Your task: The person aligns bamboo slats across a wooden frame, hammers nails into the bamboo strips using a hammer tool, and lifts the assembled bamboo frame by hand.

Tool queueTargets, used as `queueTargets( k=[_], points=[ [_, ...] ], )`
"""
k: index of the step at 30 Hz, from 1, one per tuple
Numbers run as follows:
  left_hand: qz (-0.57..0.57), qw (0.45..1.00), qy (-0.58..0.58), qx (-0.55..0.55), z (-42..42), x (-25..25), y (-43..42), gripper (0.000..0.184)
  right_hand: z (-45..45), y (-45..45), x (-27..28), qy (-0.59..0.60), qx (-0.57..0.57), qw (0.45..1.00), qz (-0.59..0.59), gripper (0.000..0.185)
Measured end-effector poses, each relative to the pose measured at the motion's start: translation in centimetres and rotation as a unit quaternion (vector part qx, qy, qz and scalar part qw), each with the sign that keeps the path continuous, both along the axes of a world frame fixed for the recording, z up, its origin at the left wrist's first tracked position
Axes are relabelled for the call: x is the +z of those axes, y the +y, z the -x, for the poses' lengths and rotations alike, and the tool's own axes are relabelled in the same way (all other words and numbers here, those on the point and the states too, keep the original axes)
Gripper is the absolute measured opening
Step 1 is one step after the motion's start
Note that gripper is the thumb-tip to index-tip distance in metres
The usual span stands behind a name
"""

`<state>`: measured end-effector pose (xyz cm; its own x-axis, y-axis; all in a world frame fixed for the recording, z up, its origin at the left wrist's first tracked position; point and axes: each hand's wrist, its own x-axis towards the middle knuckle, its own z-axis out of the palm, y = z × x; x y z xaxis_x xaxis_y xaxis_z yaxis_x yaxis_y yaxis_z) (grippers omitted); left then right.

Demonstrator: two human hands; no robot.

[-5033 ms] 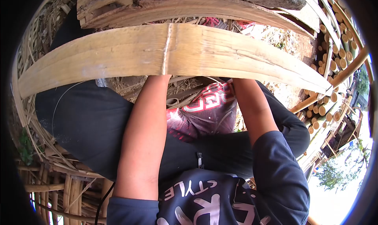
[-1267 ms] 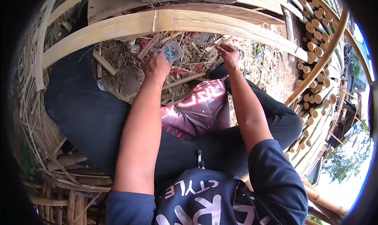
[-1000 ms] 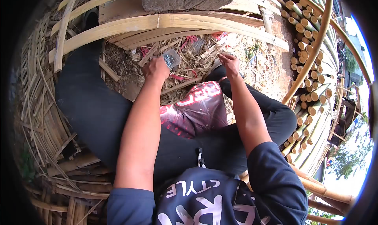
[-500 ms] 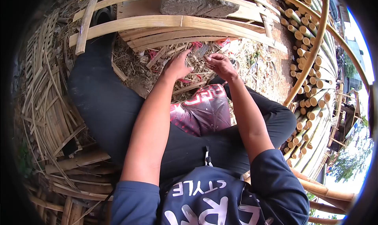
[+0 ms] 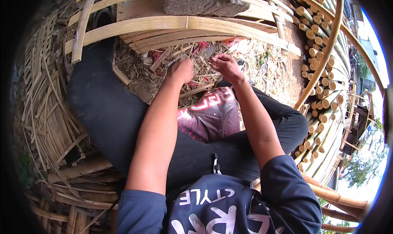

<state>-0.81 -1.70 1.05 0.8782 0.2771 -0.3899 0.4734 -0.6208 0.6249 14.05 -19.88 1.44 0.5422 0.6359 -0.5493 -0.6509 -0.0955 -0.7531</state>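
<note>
My left hand (image 5: 181, 69) is closed over the littered ground, just in front of the bamboo frame. A small greyish thing shows at its fingertips, too unclear to name. To its right, my right hand (image 5: 227, 67) has its thumb and fingers pinched together. Whatever that pinch holds, if anything, is too small to make out. The two hands are apart. Beyond them, pale split-bamboo slats (image 5: 192, 22) form a frame with a grey stone block (image 5: 206, 4) resting on it. Beneath the hands lie bamboo shavings (image 5: 200, 76) and red plastic scraps (image 5: 200, 47).
A dark red printed cloth (image 5: 213, 117) lies between my crossed legs. Many cut bamboo poles (image 5: 323, 70) are stacked on the right, behind a curved pole (image 5: 331, 45). Woven bamboo strips (image 5: 49, 107) pile up on the left. My bent knee (image 5: 98, 86) sits near the frame's left end.
My left hand, earlier spread with thumb and fingers apart, has closed and turned. My right hand stays pinched, shifted slightly left. The view has tilted a little.
</note>
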Motion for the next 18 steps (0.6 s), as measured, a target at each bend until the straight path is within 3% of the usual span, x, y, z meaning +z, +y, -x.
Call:
queueTargets(
  k=[6, 8, 10, 13, 16, 18],
  points=[
    [0.016, 0.964, 0.223, -0.146, 0.8, 2.3, -2.1, 0.037, 0.2, 1.5, 0.3, -0.1, 0.121, 0.983, 0.1, 0.009],
    [0.019, 0.951, 0.272, -0.149, 1.2, -0.1, -3.0, 0.042, 0.9, 3.0, 0.0, -0.137, 0.18, 0.965, 0.13, 0.009],
    [0.024, 0.934, 0.335, -0.122, 0.7, 0.8, -2.9, 0.042, 1.6, 4.4, -1.6, -0.166, 0.214, 0.95, 0.156, 0.008],
    [0.014, 0.922, 0.373, -0.101, 0.6, 1.5, -1.2, 0.042, 2.3, 6.2, -3.8, -0.332, 0.305, 0.873, 0.188, 0.018],
    [0.0, 0.909, 0.405, -0.094, 0.6, 1.3, 0.2, 0.042, 3.1, 7.8, -6.1, -0.394, 0.323, 0.842, 0.179, 0.023],
    [-0.002, 0.897, 0.43, -0.1, 0.6, 1.2, 0.7, 0.042, 3.8, 8.1, -7.1, -0.493, 0.299, 0.789, 0.21, 0.029]
  ],
)
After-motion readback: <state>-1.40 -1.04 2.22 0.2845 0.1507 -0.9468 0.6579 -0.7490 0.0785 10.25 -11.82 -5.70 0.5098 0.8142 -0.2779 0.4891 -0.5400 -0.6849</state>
